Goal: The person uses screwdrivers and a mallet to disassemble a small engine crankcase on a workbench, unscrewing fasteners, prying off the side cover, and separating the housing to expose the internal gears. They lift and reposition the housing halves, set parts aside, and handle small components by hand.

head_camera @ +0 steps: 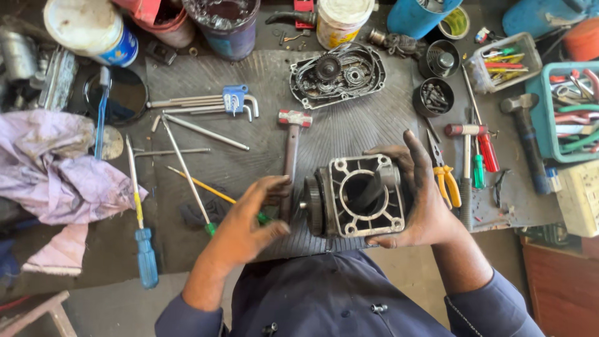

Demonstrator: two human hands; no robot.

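A grey metal engine housing (359, 196) with a round bore and bolt-holed flange sits at the near edge of the ribbed rubber mat (349, 125). My right hand (421, 200) wraps around its right side and grips it, fingers over the top. My left hand (246, 224) hovers just left of the housing with fingers spread and nothing in it, above a hammer (292, 153) whose handle runs under it. Both hands are dark with grease.
An open gear cover (337, 75) lies at the mat's far side. Hex keys (231, 103), long rods and screwdrivers (145, 249) lie left; pliers (444, 181) and a mallet (467, 162) right. Tubs, cans and tool trays (564, 112) ring the back; a purple rag (56, 168) lies far left.
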